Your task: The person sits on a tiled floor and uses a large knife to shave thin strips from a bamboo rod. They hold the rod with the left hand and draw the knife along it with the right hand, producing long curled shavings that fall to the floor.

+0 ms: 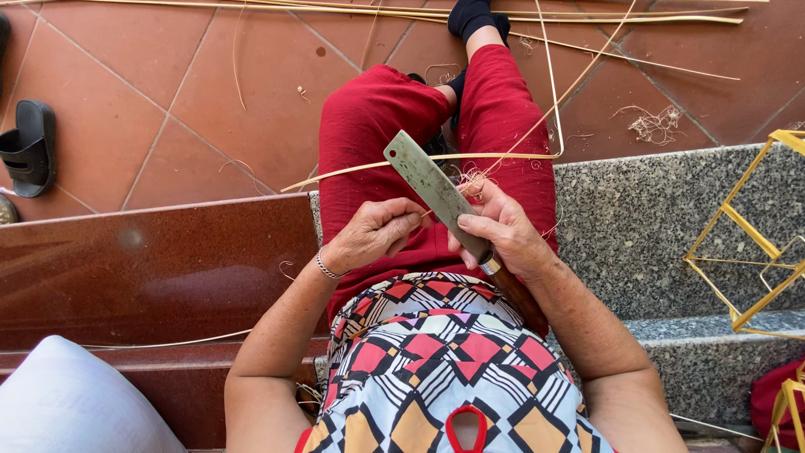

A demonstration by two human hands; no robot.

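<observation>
You're mid-shave: right hand [503, 231] grips the cleaver [436, 189], left hand [373, 235] pinches the bamboo strip [402, 164]. Next likely needs steady pull, shallow blade angle.

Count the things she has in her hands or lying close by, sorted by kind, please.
Broad knife, held in right hand: 1
Thin bamboo strip, pinched by left hand: 1
Yellow strip frame on the stone step: 1
Black sandal on the tiles: 1
Total: 4

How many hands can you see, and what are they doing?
2. The left hand pinches a thin bamboo strip over the red lap. The right hand grips a big flat-bladed knife beside it.
</observation>
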